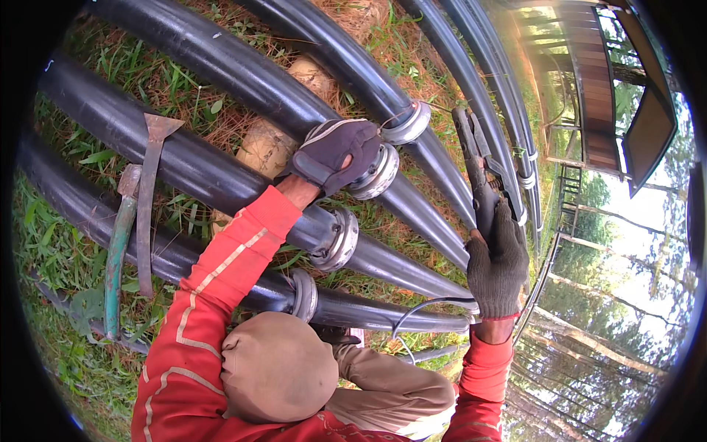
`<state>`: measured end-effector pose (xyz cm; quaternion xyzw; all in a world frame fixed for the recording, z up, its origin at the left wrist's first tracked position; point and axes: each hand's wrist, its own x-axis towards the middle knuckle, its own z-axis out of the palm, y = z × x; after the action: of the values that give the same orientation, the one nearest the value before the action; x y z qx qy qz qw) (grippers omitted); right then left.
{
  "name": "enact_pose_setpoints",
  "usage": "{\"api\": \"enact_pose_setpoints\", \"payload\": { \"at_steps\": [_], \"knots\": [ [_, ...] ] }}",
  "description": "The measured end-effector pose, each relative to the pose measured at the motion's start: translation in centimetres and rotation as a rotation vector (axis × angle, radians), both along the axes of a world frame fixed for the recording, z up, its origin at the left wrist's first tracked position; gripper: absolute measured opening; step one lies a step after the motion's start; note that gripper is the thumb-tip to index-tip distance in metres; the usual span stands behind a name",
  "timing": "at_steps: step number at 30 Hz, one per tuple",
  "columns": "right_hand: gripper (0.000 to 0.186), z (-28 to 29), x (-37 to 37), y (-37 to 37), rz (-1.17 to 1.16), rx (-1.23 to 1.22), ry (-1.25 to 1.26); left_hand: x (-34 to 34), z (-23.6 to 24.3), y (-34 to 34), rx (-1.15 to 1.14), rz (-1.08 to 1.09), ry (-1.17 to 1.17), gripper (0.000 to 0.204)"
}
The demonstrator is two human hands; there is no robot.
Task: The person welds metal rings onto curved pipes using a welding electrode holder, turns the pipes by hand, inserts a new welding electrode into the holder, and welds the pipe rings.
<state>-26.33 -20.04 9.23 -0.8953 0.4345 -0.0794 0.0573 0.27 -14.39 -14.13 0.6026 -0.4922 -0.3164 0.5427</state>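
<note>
My left hand (335,156), in a dark glove, is closed in a fist over a black pipe (243,79), against its pale collar (377,173). Its fingertips are hidden, so what it grips does not show. A thin wire runs near this fist toward the collar (409,124) of the neighbouring pipe. In a grey knit glove, my right hand (499,261) is wrapped round a long dark two-armed metal tool (471,144) resembling pliers, which points away from me above the pipes.
A hammer with a green handle (118,258) and a flat metal bar with a flared end (151,199) lean across the left pipes. Logs (265,147) lie under the pipes on grass. A dark cable (420,303) curves near my tan trouser leg (390,383). A wooden building (600,96) stands far right.
</note>
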Motion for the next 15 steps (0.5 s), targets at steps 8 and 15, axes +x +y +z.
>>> {"api": "enact_pose_setpoints", "payload": {
  "at_steps": [8, 15],
  "knots": [
    [0.061, -0.1, 0.0, -0.4, 0.092, -0.055, 0.038, -0.2, 0.3, -0.1, -0.013, 0.0, 0.062, 0.042],
    [0.063, -0.4, -0.3, -0.8, 0.101, -0.058, 0.061, -0.2, 0.2, -0.4, -0.019, 0.029, -0.049, 0.037]
  ]
}}
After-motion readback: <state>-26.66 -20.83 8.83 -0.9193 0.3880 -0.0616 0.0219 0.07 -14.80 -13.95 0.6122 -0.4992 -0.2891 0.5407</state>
